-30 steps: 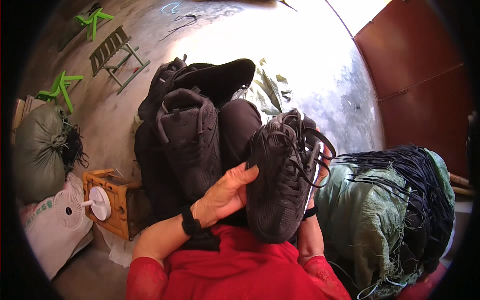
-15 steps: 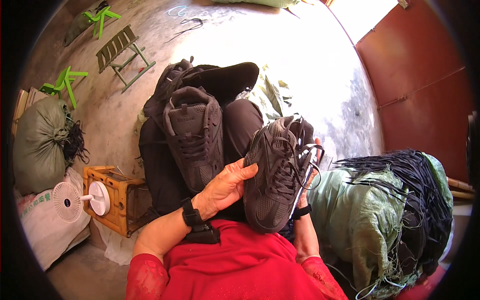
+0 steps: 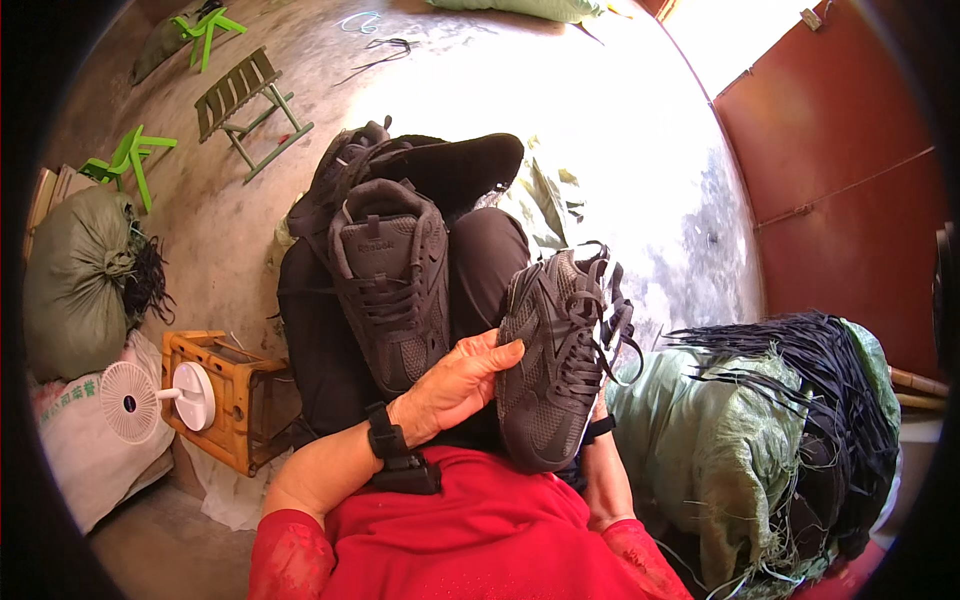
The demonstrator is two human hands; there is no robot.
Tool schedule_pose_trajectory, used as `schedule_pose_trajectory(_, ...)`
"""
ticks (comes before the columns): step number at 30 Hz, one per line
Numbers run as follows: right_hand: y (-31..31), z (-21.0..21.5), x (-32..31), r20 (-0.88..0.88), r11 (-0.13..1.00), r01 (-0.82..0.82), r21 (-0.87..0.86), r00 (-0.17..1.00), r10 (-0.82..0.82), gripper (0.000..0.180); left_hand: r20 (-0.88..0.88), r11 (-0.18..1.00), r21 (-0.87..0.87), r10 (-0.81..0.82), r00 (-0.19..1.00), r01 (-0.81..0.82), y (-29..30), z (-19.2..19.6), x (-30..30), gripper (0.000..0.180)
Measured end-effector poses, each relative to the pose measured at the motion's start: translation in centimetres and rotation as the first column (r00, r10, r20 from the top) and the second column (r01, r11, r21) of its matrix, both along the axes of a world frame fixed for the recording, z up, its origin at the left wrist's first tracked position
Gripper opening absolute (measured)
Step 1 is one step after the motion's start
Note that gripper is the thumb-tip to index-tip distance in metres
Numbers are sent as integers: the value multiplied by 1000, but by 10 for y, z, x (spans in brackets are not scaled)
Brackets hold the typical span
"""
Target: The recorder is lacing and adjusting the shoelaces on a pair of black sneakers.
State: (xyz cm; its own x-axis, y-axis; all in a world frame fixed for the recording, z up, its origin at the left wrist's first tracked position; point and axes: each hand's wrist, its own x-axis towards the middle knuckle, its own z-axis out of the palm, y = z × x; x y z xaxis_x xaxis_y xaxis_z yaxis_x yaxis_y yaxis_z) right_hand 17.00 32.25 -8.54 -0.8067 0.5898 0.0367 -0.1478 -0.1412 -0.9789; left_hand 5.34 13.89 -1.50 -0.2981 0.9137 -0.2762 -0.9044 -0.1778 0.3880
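Note:
A dark grey-black sneaker [image 3: 553, 362] with loose laces is held up at the right of my lap, toe toward me and its side turned to view. My left hand [image 3: 456, 385] grips its left side, the thumb pressed on the upper and the fingers partly behind it. On the shoe's far side my right hand [image 3: 600, 408] holds it too, with its fingers hidden by the shoe. A matching laced sneaker [image 3: 392, 290] rests on my lap between the thighs, toe toward me. Just beyond it lie more black shoes [image 3: 345, 165] and a dark flat piece [image 3: 455, 170].
Right of me stands a green woven sack [image 3: 690, 430] with a heap of black laces [image 3: 810, 390]. At left are a bamboo stool [image 3: 215, 400], a white fan [image 3: 130, 402] and a tied sack [image 3: 80, 280]. A folding stool [image 3: 250, 110] stands farther off, near a red door [image 3: 830, 180].
The held sneaker has turned and shifted slightly right. The right-hand fingers seen along its far side before are now hidden. My left thumb stays on the shoe.

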Motion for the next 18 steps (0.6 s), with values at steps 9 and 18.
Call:
schedule_pose_trajectory(9, 6, -15, -12, 125, 993, -47, 105, 992, 33, 53, 2, 999, 1, -34, 999, 34, 2, 2, 1, 37)
schedule_pose_trajectory(18, 16, -33, 5, 255, 980, -75, 186, 967, 26, 52, 1, 999, 34, -11, 1000, 11, -3, -3, 1, 40)
